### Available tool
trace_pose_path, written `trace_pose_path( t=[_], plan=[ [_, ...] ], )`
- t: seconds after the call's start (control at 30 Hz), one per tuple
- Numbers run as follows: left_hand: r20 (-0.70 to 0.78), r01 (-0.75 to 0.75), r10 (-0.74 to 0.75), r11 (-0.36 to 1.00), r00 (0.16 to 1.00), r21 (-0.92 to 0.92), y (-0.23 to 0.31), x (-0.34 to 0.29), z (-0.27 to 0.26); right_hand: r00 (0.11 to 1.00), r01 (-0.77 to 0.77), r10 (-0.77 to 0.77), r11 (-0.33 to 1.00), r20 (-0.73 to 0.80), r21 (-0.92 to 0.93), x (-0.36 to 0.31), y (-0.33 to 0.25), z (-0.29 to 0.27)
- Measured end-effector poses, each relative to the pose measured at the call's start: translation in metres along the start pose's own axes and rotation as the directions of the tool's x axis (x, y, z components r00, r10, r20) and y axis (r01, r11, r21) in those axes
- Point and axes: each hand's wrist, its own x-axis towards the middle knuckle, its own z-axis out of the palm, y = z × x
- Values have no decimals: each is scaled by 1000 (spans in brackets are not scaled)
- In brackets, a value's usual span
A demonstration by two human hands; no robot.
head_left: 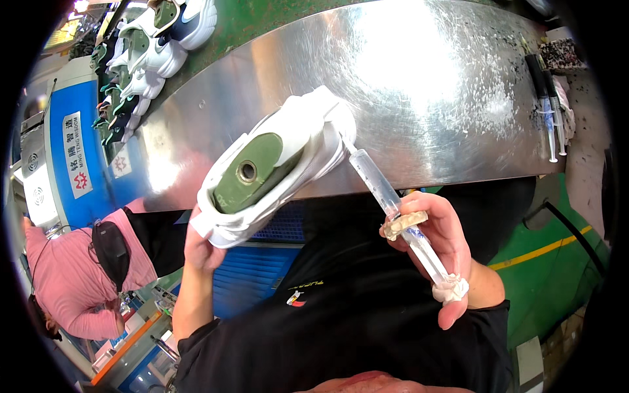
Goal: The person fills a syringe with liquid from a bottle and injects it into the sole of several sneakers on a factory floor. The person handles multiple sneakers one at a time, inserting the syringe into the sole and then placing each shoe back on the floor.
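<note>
A white shoe (pixel 308 134) with a green shoe last (pixel 262 154) inside it is held up over the near edge of the metal table. My left hand (pixel 204 245) is closed around its near-left end, the fingers partly hidden behind it. The last has a round, ringed hole in its top. In my right hand (pixel 442 236) is a clear syringe (pixel 373 178), gripped around its lower part with the thumb by the plunger end. Pale, crusty material coats its finger flange and plunger end. The syringe's tip points at the shoe's far-right side and appears to touch it.
The shiny metal table (pixel 275 65) carries white specks at right. More syringes (pixel 549 121) lie at its right end, near a dark speckled block (pixel 562 54). Several shoes (pixel 154 56) line the far left. A person in pink (pixel 78 275) is at left, by a blue machine (pixel 62 141).
</note>
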Motion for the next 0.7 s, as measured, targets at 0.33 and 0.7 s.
trace_pose_path(
  t=[0.33, 0.7],
  plan=[
    [206, 258, -212, 937, 955, -235, -50, -32, 26, 998, 11, -15, 998, -66, -62, 7, -3, 17],
    [415, 438, -277, 821, 867, -367, -74, -25, 58, 998, -45, 46, 998, 39, -37, 11, -16, 32]
  ],
)
